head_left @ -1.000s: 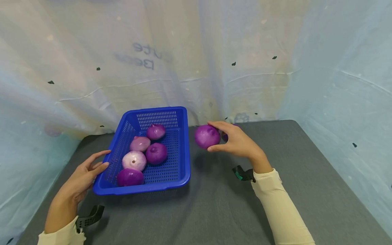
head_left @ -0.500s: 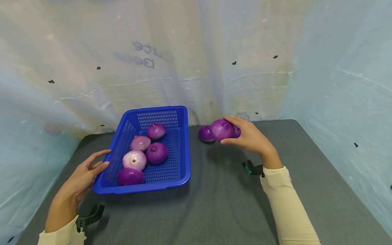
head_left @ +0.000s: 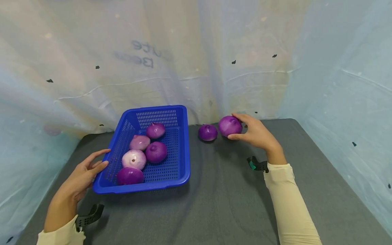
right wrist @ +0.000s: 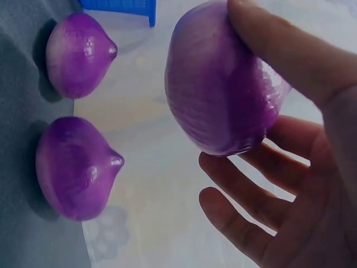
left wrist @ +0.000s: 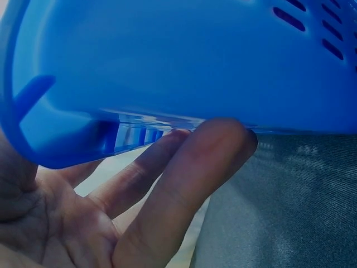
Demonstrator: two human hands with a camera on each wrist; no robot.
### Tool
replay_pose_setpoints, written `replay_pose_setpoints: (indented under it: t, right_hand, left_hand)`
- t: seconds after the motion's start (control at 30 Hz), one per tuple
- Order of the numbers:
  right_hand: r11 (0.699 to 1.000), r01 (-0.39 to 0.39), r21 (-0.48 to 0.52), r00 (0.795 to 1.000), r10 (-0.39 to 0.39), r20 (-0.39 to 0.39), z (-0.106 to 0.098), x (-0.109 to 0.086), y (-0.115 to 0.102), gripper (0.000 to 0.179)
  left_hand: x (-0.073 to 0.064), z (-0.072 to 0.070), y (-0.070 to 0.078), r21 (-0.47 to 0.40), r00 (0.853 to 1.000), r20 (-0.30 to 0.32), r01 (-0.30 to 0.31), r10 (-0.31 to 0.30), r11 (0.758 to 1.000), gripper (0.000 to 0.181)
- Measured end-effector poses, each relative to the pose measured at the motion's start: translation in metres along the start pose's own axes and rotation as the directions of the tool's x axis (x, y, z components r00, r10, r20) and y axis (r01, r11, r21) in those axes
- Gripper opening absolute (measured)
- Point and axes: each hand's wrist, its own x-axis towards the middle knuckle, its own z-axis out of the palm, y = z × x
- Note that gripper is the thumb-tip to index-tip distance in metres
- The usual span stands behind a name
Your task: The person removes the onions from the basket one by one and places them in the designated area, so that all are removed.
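Note:
My right hand (head_left: 254, 131) pinches a glossy purple onion (head_left: 229, 126) between thumb and fingers. In the right wrist view this held onion (right wrist: 223, 84) hangs apart from two more purple onions, an upper onion (right wrist: 78, 56) and a lower onion (right wrist: 75, 170), both resting on the grey table. The head view shows one table onion (head_left: 208, 132) just left of the held one; the other is mostly hidden behind my hand. At the left, my left hand (head_left: 80, 177) holds the left rim of a blue plastic basket (head_left: 187, 153), with fingertips under the rim in the left wrist view.
Several onions lie in the basket's left half: a pale whitish onion (head_left: 134, 159), a pink onion (head_left: 139, 142) and purple ones such as this onion (head_left: 130, 176). A light plastic curtain (head_left: 196, 61) rises behind the grey table (head_left: 220, 200).
My right hand has carried the held onion right and back, past the onion on the table, which now shows fully. The left hand and basket have stayed in place.

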Motion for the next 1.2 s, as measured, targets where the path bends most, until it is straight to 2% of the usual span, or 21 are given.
replay_pose_setpoints:
  t: [0.17, 0.53, 0.8, 1.0, 1.2]
  right_hand:
    - [1.0, -0.028, -0.004, 0.999, 0.027, -0.03, -0.005, -0.001, 0.012, 0.089]
    - [0.994, -0.106, 0.004, 0.991, 0.106, -0.079, -0.018, -0.008, 0.03, 0.092]
    - [0.989, -0.15, 0.002, 0.985, 0.149, -0.09, -0.022, -0.015, 0.041, 0.091]
    - [0.977, -0.213, 0.0, 0.972, 0.212, -0.105, -0.024, -0.023, 0.051, 0.092]
    - [0.969, -0.247, 0.016, 0.962, 0.247, -0.114, -0.023, -0.019, 0.063, 0.093]
  left_hand:
    - [0.0, 0.0, -0.001, 0.009, 1.0, 0.003, 0.008, -0.008, 1.0, 0.065]
    - [0.0, -0.003, -0.001, -0.055, 0.999, 0.031, -0.012, 0.014, 0.998, 0.06]
    - [0.0, 0.0, -0.003, -0.027, 1.0, 0.025, -0.018, 0.018, 0.999, 0.062]
    - [0.0, 0.0, -0.004, -0.047, 0.998, 0.047, -0.045, 0.048, 0.998, 0.061]
    - [0.002, -0.003, -0.005, -0.041, 0.998, 0.045, -0.046, 0.047, 0.998, 0.06]
